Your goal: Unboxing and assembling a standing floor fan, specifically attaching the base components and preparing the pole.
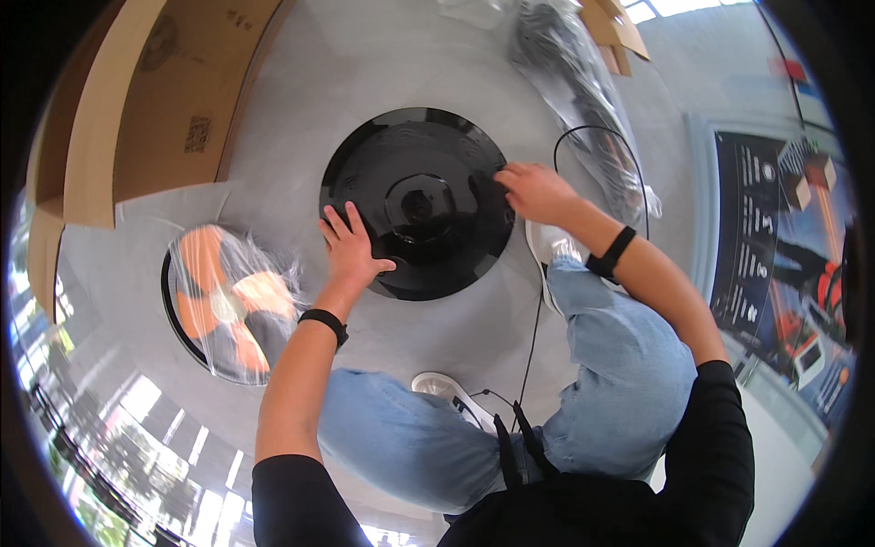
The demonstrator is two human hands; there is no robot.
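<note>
Both hands on the base (417,202), the black round disc lying flat on the floor straight ahead of my knees. Left hand (350,248) is flat on its near-left rim, fingers spread wide, pressing down, gripping nothing. Right hand (533,190) is at the right rim, fingers curled narrow onto the edge; can't tell if it's pinching the rim or just touching. I read this as the positioning step: steadying the disc, maybe turning it to line up the centre hub, which sits between my hands and has nothing in it. Next move looks like it needs one hand kept down as an anchor while the other frees up, since with both on the rim I can't bring anything to the hub. Black cord (583,146) loops just past my right hand and trails back by my right knee, so watch for a snag. Orange blades (228,305) in clear plastic wrap sit left of my left forearm. Bagged dark parts (570,82) lie beyond the right hand; cardboard box (155,100) is far left.
</note>
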